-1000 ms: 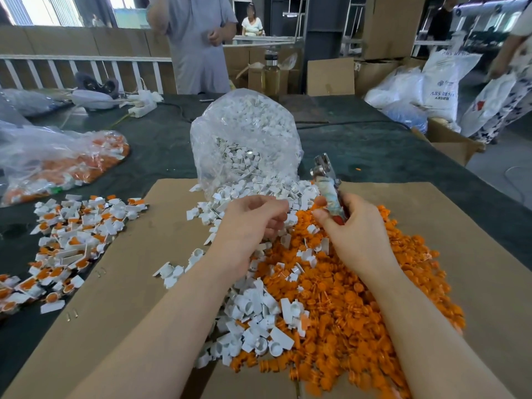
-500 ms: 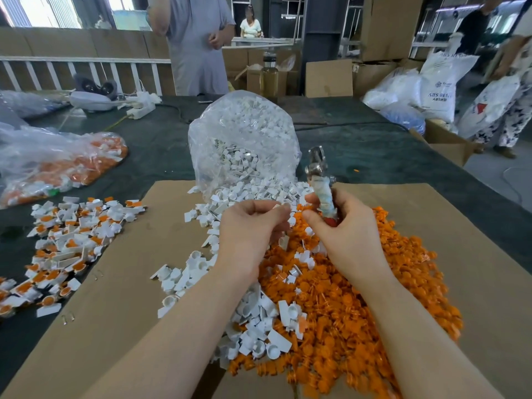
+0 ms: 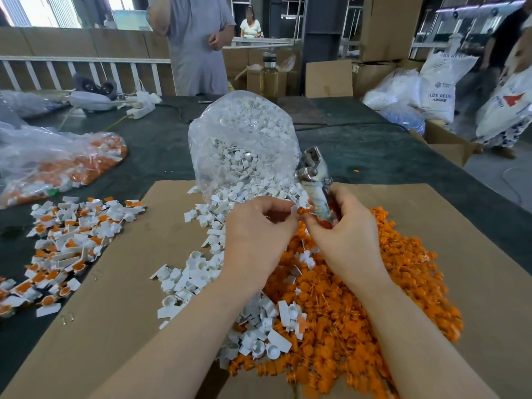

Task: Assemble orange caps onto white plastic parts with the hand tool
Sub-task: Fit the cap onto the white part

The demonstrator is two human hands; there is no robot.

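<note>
At the far left a clear bag of orange pieces (image 3: 57, 165) is lying on the dark table (image 3: 374, 151), and just nearer the camera a scatter of finished parts (image 3: 66, 243), white with orange centres, is spreading across the table's edge and onto the cardboard sheet (image 3: 115, 298).

Moving toward the middle, loose white plastic parts (image 3: 190, 272) are spilling down the cardboard from the mouth of an upright clear bag of white parts (image 3: 244, 139).

The left hand (image 3: 256, 234) is hovering above this spill, its fingers curled inward, the fingertips (image 3: 283, 204) pinching a small white piece (image 3: 294, 210) that is barely showing. Right against it, a small orange cap (image 3: 302, 211) is sitting between the two hands; which hand is actually holding it cannot be told.

The right hand (image 3: 342, 228) is wrapping its curled fingers round the lower handle of the hand tool (image 3: 315, 180), thumb and forefinger reaching toward the orange cap. The tool's long axis is running nearly upright, leaning slightly left and away, with its metal head pointing up toward the bag and its handle end buried in the palm.

Beneath and right of the hands, a heap of orange caps (image 3: 388, 283) is covering the cardboard, mixing with white parts along its left margin.
</note>
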